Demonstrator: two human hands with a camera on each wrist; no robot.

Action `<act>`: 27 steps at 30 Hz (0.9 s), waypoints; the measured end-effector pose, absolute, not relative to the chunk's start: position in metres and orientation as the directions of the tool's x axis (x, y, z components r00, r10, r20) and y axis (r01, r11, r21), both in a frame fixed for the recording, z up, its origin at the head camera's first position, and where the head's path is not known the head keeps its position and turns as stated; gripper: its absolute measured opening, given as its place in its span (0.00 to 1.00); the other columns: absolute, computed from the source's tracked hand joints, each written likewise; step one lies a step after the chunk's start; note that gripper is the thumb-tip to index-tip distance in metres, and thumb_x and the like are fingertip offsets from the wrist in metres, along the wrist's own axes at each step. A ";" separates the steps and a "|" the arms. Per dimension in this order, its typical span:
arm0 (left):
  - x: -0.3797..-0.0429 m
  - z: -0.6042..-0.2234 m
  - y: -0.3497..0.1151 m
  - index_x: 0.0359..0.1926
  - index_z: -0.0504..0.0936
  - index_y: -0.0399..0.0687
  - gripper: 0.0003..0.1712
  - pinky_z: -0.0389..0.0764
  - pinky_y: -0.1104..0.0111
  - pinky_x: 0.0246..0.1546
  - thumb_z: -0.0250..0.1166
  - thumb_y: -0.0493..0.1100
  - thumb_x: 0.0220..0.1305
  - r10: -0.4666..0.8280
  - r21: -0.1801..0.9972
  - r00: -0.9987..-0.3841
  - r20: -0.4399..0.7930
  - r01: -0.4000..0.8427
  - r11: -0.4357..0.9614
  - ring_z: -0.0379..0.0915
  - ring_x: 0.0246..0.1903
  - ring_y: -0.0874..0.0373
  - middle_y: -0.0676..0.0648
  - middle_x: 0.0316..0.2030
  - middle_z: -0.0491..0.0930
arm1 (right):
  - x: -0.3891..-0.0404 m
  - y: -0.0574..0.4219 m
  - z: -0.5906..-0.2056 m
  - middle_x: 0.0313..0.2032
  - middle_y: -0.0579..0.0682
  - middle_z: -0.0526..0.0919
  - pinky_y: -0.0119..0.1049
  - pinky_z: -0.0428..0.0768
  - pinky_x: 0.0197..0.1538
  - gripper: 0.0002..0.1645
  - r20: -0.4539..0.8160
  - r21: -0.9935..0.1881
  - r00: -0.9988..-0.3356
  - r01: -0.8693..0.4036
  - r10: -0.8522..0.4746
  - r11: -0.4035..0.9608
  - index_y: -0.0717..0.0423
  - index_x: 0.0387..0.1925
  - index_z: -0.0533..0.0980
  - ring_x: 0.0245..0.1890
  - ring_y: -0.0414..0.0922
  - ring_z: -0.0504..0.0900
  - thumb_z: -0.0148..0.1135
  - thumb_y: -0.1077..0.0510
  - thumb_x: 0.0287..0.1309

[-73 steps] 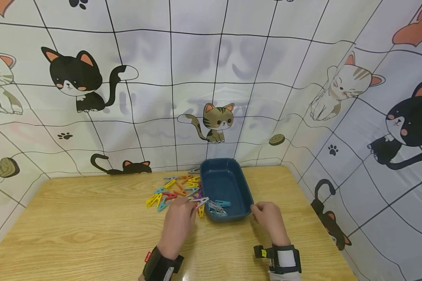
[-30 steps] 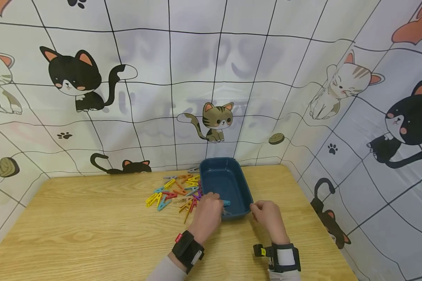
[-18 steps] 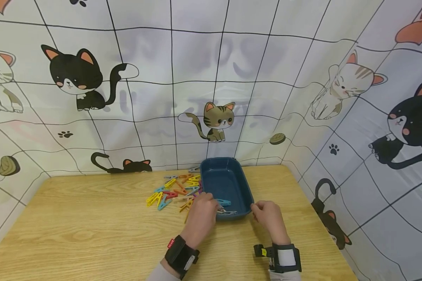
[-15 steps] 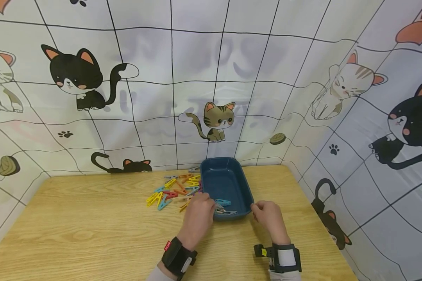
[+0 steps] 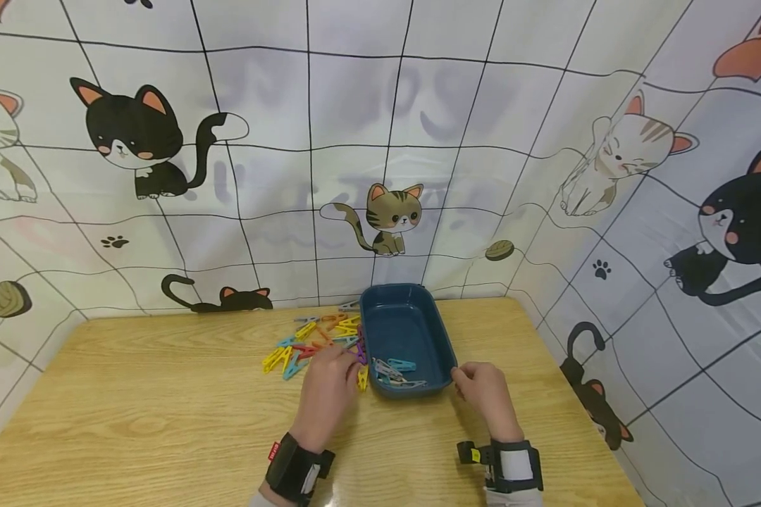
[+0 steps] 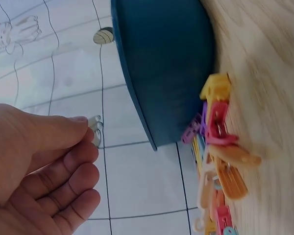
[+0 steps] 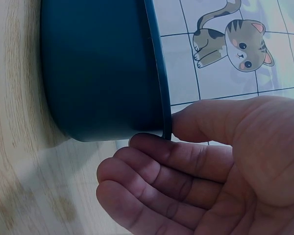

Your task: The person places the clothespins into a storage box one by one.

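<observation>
My left hand (image 5: 325, 394) is above the near edge of a pile of colourful plastic clothespins (image 5: 304, 331), left of a dark blue rectangular basin (image 5: 412, 324). In the left wrist view its thumb and fingers (image 6: 83, 166) are loosely bent, with nothing seen held. Several pale and light blue clothespins (image 5: 396, 373) lie in the near end of the basin. My right hand (image 5: 485, 394) pinches the basin's near right corner; the right wrist view shows thumb and forefinger on the rim (image 7: 159, 73). Part of the pile is hidden behind my left hand.
The wooden table (image 5: 165, 408) ends at a wall sheet (image 5: 260, 176) printed with cats and grid lines. Clothespins crowd against the basin's left wall, among them a yellow one (image 5: 363, 378) near its front corner. Both wrists wear black straps.
My left hand held a pale clothespin beside the basin, reached into its near end, then moved back left over the pile without it. My right hand stayed on the corner.
</observation>
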State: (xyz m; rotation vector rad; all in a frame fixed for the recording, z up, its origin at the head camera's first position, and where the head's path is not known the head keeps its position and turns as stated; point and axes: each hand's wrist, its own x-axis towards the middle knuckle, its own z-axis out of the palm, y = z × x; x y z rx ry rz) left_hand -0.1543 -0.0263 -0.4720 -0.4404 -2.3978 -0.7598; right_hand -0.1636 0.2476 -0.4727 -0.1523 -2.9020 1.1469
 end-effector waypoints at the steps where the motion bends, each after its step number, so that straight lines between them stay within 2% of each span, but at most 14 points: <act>1: -0.155 -0.472 -0.028 0.30 0.89 0.40 0.03 0.80 0.62 0.36 0.74 0.31 0.59 0.124 0.422 -0.778 0.616 0.459 0.782 0.77 0.31 0.54 0.48 0.28 0.80 | -0.164 0.247 -0.473 0.19 0.52 0.79 0.37 0.67 0.27 0.16 -0.016 -0.684 -0.995 0.081 0.096 0.725 0.64 0.26 0.83 0.21 0.44 0.72 0.59 0.60 0.69; 11: -0.166 -0.477 -0.048 0.32 0.89 0.35 0.01 0.80 0.56 0.40 0.74 0.30 0.59 0.059 0.448 -0.791 0.609 0.405 0.797 0.78 0.33 0.48 0.44 0.29 0.81 | -0.164 0.248 -0.474 0.19 0.51 0.79 0.37 0.68 0.28 0.15 -0.017 -0.677 -0.995 0.081 0.094 0.732 0.64 0.27 0.83 0.22 0.44 0.73 0.60 0.61 0.69; 16: -0.172 -0.482 -0.058 0.32 0.89 0.33 0.01 0.80 0.56 0.36 0.73 0.28 0.59 0.029 0.441 -0.785 0.618 0.377 0.815 0.78 0.32 0.47 0.43 0.28 0.80 | -0.164 0.248 -0.474 0.18 0.49 0.77 0.37 0.68 0.29 0.16 -0.017 -0.678 -0.995 0.081 0.094 0.731 0.64 0.26 0.83 0.21 0.44 0.73 0.60 0.61 0.69; 21: -0.176 -0.488 -0.066 0.33 0.89 0.32 0.07 0.81 0.56 0.35 0.72 0.22 0.53 0.012 0.449 -0.791 0.611 0.358 0.819 0.79 0.32 0.45 0.42 0.29 0.82 | -0.164 0.248 -0.474 0.18 0.49 0.78 0.37 0.68 0.29 0.15 -0.019 -0.677 -0.995 0.083 0.095 0.731 0.64 0.26 0.83 0.22 0.44 0.73 0.60 0.61 0.69; 27: -0.180 -0.494 -0.074 0.33 0.89 0.32 0.07 0.78 0.57 0.32 0.72 0.22 0.51 0.014 0.450 -0.807 0.591 0.344 0.824 0.77 0.31 0.46 0.41 0.27 0.80 | -0.165 0.248 -0.474 0.18 0.49 0.78 0.37 0.68 0.29 0.15 -0.017 -0.672 -0.995 0.081 0.094 0.736 0.63 0.26 0.83 0.22 0.44 0.73 0.60 0.60 0.69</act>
